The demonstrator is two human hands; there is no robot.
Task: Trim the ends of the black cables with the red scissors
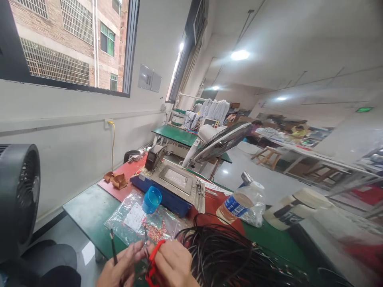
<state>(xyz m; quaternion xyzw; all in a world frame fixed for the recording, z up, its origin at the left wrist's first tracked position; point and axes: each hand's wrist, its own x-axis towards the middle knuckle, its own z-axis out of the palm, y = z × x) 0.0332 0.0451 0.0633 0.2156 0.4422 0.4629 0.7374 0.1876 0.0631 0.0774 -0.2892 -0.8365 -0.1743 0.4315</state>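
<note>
My left hand (122,265) is at the bottom centre, its fingers closed on a thin black cable (113,249) whose stripped end points up. Beside it, my right hand (175,261) is wrapped round a red-handled tool (154,261). The fingertips of both hands nearly meet around the tool's dark, narrow tip. Just beyond them lies a clear plastic bag (124,215) with many small red and pale pieces (157,231) on it. A blue cup (152,199) stands on the bag. To the right of my right hand spreads a large bundle of black cables (218,255).
Behind the bag sits a blue and metal machine (176,181). A bottle of liquid (235,205) stands at the right, near a white container (296,207). Brown curled pieces (119,181) lie at the left back. Fans (223,141) stand beyond and at the left edge. People work far behind.
</note>
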